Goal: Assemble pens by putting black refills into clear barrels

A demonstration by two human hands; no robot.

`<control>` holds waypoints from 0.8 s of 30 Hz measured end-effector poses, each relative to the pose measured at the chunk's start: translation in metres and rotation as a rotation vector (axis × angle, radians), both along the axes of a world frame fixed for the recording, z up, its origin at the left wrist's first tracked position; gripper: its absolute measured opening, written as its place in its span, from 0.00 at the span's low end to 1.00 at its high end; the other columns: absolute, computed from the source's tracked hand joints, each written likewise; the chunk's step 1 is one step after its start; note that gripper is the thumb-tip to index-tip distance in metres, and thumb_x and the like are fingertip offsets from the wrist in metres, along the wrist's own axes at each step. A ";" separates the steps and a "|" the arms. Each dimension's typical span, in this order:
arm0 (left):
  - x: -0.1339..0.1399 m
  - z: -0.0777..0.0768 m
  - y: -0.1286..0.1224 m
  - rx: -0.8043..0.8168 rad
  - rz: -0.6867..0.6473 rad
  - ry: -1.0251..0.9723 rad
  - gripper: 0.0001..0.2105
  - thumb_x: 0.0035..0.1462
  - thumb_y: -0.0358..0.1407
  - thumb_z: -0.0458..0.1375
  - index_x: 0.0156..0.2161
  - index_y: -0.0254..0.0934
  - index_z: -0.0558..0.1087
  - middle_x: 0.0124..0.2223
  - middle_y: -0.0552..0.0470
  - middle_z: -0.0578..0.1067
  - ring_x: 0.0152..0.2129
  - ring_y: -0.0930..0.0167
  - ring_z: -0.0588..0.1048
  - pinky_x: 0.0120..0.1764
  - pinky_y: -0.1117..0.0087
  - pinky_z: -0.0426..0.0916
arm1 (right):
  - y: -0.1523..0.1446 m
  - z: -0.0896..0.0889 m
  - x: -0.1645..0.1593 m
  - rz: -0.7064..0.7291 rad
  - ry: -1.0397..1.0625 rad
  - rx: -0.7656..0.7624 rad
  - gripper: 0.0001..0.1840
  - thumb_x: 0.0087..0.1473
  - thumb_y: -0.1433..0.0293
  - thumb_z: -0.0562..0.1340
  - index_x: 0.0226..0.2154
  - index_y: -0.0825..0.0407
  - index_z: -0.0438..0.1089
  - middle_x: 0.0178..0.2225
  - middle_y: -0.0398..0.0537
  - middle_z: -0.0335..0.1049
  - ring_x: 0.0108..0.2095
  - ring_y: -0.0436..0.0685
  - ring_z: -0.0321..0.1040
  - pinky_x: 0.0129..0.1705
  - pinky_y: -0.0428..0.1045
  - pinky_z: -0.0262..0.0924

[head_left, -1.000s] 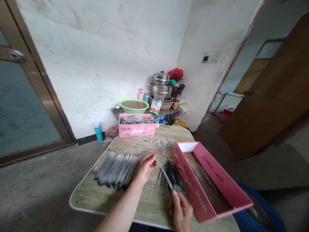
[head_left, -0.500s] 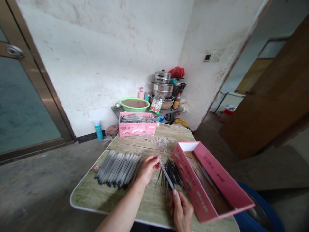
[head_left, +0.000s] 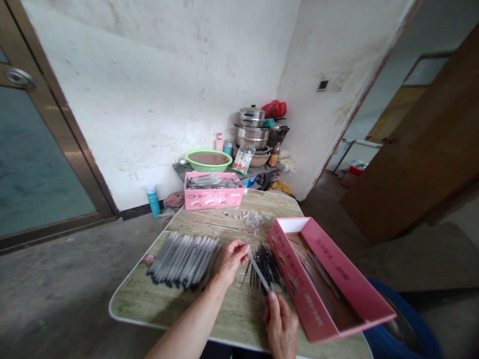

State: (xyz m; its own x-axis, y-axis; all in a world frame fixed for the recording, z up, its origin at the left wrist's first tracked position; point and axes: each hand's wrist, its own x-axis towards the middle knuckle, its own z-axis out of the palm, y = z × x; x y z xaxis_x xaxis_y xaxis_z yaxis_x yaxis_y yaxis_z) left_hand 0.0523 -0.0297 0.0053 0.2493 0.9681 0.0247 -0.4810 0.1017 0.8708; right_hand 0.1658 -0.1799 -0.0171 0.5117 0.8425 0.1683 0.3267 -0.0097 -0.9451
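My right hand (head_left: 280,326) grips the lower end of a thin clear pen barrel (head_left: 258,272) that slants up toward the left. My left hand (head_left: 232,259) pinches the barrel's upper tip, fingers closed on it. Both hands hover over the table (head_left: 142,304). Just behind the barrel lies a loose heap of black refills (head_left: 267,264). Left of my left hand lies a row of several grey pens (head_left: 183,259). An open pink box (head_left: 322,284) with pens inside sits at my right.
A second pink box (head_left: 213,190) full of pens stands at the table's far edge, with small white caps (head_left: 249,218) scattered before it. Beyond are a green basin (head_left: 208,159), stacked metal pots (head_left: 252,130), a glass door at left and a wooden door at right.
My left hand has moved slightly right and closed onto the barrel's upper tip. The right hand has stayed in place holding the barrel.
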 end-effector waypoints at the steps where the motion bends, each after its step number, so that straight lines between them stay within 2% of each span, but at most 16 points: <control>1: 0.001 0.000 -0.001 -0.009 0.005 -0.011 0.17 0.45 0.45 0.67 0.27 0.34 0.67 0.21 0.59 0.66 0.15 0.80 0.63 0.19 0.78 0.54 | 0.000 -0.002 0.001 0.008 -0.008 0.001 0.28 0.57 0.48 0.54 0.17 0.50 0.63 0.13 0.41 0.59 0.15 0.50 0.58 0.19 0.45 0.50; 6: 0.006 0.000 -0.003 0.008 0.028 -0.051 0.17 0.47 0.46 0.66 0.28 0.35 0.66 0.21 0.60 0.64 0.15 0.80 0.62 0.19 0.78 0.54 | 0.002 -0.011 0.001 0.077 0.003 -0.002 0.26 0.59 0.50 0.53 0.19 0.51 0.64 0.14 0.40 0.56 0.16 0.50 0.55 0.18 0.45 0.46; 11: 0.006 0.004 -0.003 0.033 0.006 -0.073 0.16 0.50 0.46 0.64 0.28 0.36 0.65 0.21 0.60 0.64 0.16 0.80 0.61 0.20 0.78 0.53 | 0.002 -0.007 0.001 0.108 0.012 0.012 0.26 0.58 0.50 0.54 0.18 0.50 0.61 0.16 0.39 0.54 0.18 0.50 0.54 0.20 0.45 0.47; 17: 0.006 0.011 -0.005 0.100 0.009 -0.001 0.18 0.49 0.47 0.64 0.28 0.36 0.65 0.21 0.60 0.64 0.16 0.80 0.60 0.19 0.78 0.53 | 0.002 -0.006 0.003 0.108 0.107 0.023 0.26 0.56 0.49 0.56 0.17 0.50 0.57 0.16 0.38 0.52 0.18 0.48 0.50 0.19 0.45 0.45; 21: 0.008 0.008 -0.004 0.060 -0.012 -0.020 0.18 0.47 0.49 0.65 0.29 0.36 0.65 0.22 0.60 0.65 0.16 0.80 0.62 0.19 0.79 0.54 | 0.002 -0.010 0.004 0.105 0.217 0.016 0.26 0.55 0.50 0.57 0.17 0.50 0.55 0.16 0.37 0.50 0.18 0.48 0.48 0.19 0.44 0.44; 24: 0.009 0.005 -0.004 0.050 -0.034 -0.012 0.18 0.47 0.48 0.65 0.29 0.36 0.65 0.22 0.60 0.66 0.16 0.80 0.62 0.19 0.79 0.54 | 0.003 -0.009 0.003 0.117 0.262 0.009 0.26 0.55 0.49 0.57 0.18 0.51 0.58 0.16 0.36 0.49 0.17 0.47 0.47 0.19 0.44 0.43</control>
